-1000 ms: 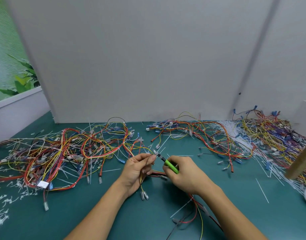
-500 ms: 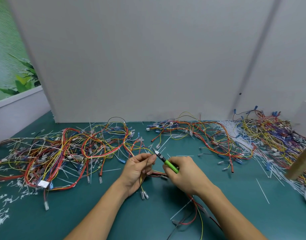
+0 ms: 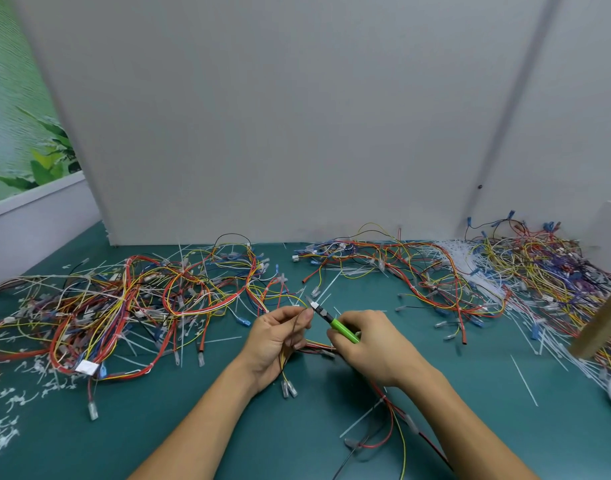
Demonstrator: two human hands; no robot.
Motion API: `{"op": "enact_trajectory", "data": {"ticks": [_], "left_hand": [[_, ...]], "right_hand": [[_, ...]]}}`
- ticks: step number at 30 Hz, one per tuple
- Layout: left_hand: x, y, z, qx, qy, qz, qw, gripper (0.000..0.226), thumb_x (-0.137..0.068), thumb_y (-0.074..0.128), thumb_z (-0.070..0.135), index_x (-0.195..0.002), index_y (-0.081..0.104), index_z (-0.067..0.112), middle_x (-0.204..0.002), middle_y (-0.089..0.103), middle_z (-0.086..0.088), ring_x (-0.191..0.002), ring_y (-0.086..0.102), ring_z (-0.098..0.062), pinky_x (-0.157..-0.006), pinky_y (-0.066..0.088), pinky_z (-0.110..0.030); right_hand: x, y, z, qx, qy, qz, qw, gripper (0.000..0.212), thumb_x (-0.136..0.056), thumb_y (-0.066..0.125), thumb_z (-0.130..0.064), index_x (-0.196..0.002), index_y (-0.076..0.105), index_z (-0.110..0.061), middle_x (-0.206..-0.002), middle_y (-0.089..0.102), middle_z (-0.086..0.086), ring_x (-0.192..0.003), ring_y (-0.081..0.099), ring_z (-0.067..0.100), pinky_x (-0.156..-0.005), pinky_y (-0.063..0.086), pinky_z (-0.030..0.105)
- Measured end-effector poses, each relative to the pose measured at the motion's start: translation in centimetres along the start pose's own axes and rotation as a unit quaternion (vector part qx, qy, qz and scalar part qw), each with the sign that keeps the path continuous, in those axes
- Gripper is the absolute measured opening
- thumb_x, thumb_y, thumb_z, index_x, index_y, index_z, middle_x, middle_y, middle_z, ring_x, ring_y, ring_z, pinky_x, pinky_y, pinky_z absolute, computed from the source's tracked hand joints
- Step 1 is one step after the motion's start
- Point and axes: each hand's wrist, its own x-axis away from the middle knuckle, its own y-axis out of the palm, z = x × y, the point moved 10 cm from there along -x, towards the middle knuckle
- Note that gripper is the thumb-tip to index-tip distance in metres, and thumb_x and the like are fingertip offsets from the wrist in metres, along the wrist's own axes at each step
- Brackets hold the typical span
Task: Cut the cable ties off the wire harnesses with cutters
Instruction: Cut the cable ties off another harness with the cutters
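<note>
Pinching thin wires of a harness (image 3: 288, 389), the left hand (image 3: 274, 341) sits centre-table; the right hand (image 3: 373, 344) grips green-handled cutters (image 3: 331, 320), tips just beside those wires. A white tag (image 3: 86, 367) in the left pile (image 3: 141, 299) is unreadable. Bare table (image 3: 158, 420) lies nearest the person.

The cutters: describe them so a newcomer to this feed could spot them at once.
Start at the teal table, near its front centre where the two hands meet. The right hand grips the cutters, their tip pointing up-left toward the wire pinched by the left hand. Only they have a thick lime-green handle; everything around is thin wire.
</note>
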Motion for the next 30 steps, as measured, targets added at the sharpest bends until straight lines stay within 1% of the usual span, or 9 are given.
{"op": "enact_trajectory", "data": {"ticks": [3,6,11,15,18,22,25,27,30], "left_hand": [[-0.06,0.01,0.01,0.001,0.001,0.000,1.000,0.018,-0.074,0.073,0.009,-0.086,0.066,-0.002,-0.064,0.059,-0.004,-0.041,0.034,-0.005,-0.046,0.033,-0.018],[-0.11,-0.01,-0.02,0.003,0.002,-0.001,1.000,0.016,-0.075,0.073,0.009,-0.085,0.066,-0.001,-0.064,0.059,-0.003,-0.041,0.034,-0.005,-0.045,0.033,-0.018],[-0.17,-0.15,-0.05,-0.001,0.002,-0.005,1.000,0.016,-0.071,0.076,0.009,-0.082,0.069,-0.001,-0.065,0.061,-0.005,-0.041,0.035,-0.005,-0.045,0.035,-0.018],[-0.16,-0.31,-0.14,-0.014,0.000,-0.009,1.000,0.011,-0.071,0.077,0.009,-0.079,0.073,0.002,-0.063,0.061,-0.005,-0.042,0.034,-0.006,-0.045,0.035,-0.018],[-0.18,-0.33,-0.22,-0.016,-0.001,-0.010,1.000,0.008,-0.072,0.076,0.008,-0.078,0.074,0.003,-0.063,0.061,-0.004,-0.042,0.034,-0.005,-0.046,0.035,-0.018],[-0.08,-0.18,-0.17,-0.030,-0.001,-0.013,0.999,0.006,-0.072,0.077,0.010,-0.076,0.076,0.006,-0.062,0.061,-0.004,-0.042,0.035,-0.005,-0.046,0.035,-0.018],[-0.07,-0.15,-0.17,-0.029,-0.001,-0.010,1.000,0.006,-0.071,0.077,0.011,-0.075,0.076,0.007,-0.064,0.062,-0.004,-0.042,0.035,-0.005,-0.046,0.035,-0.018],[-0.09,-0.23,-0.21,-0.018,-0.002,-0.004,1.000,0.011,-0.070,0.077,0.011,-0.078,0.073,0.004,-0.065,0.061,-0.005,-0.042,0.034,-0.005,-0.046,0.035,-0.018],[-0.16,-0.20,-0.14,-0.004,0.000,-0.004,1.000,0.013,-0.071,0.075,0.010,-0.080,0.070,0.002,-0.065,0.060,-0.004,-0.041,0.034,-0.005,-0.046,0.034,-0.018]], "right_hand": [[-0.02,0.13,0.09,-0.011,-0.002,-0.006,1.000,0.028,-0.095,0.060,-0.038,-0.074,0.056,-0.019,-0.067,0.055,0.003,-0.061,0.046,0.016,-0.060,0.043,0.032],[-0.06,0.42,0.10,-0.006,-0.006,-0.017,1.000,0.026,-0.095,0.061,-0.040,-0.077,0.057,-0.022,-0.068,0.056,-0.001,-0.062,0.049,0.016,-0.061,0.043,0.032],[-0.01,0.78,0.07,0.013,-0.015,-0.026,0.999,0.026,-0.094,0.062,-0.042,-0.078,0.055,-0.023,-0.070,0.057,-0.002,-0.062,0.052,0.016,-0.058,0.042,0.029],[0.06,0.62,0.06,0.020,-0.019,-0.019,0.999,0.033,-0.097,0.059,-0.040,-0.071,0.050,-0.021,-0.065,0.052,0.000,-0.060,0.046,0.020,-0.057,0.040,0.034],[0.03,0.29,0.19,0.019,-0.014,-0.013,1.000,0.039,-0.098,0.058,-0.041,-0.067,0.049,-0.020,-0.062,0.048,0.001,-0.057,0.039,0.018,-0.055,0.036,0.033],[0.11,0.01,0.31,0.026,-0.004,-0.020,0.999,0.040,-0.097,0.058,-0.043,-0.066,0.051,-0.019,-0.062,0.045,0.001,-0.057,0.037,0.018,-0.053,0.033,0.032],[0.16,0.02,0.18,0.025,-0.003,-0.022,0.999,0.040,-0.097,0.058,-0.042,-0.067,0.050,-0.018,-0.063,0.045,0.002,-0.057,0.037,0.019,-0.055,0.034,0.034],[0.21,0.12,0.01,0.022,-0.004,-0.020,1.000,0.039,-0.097,0.057,-0.042,-0.069,0.050,-0.016,-0.064,0.047,0.003,-0.058,0.039,0.020,-0.056,0.037,0.036],[0.27,0.22,-0.30,0.021,-0.012,-0.015,1.000,0.037,-0.095,0.058,-0.044,-0.074,0.051,-0.014,-0.067,0.051,0.004,-0.063,0.047,0.027,-0.060,0.044,0.042]]}}
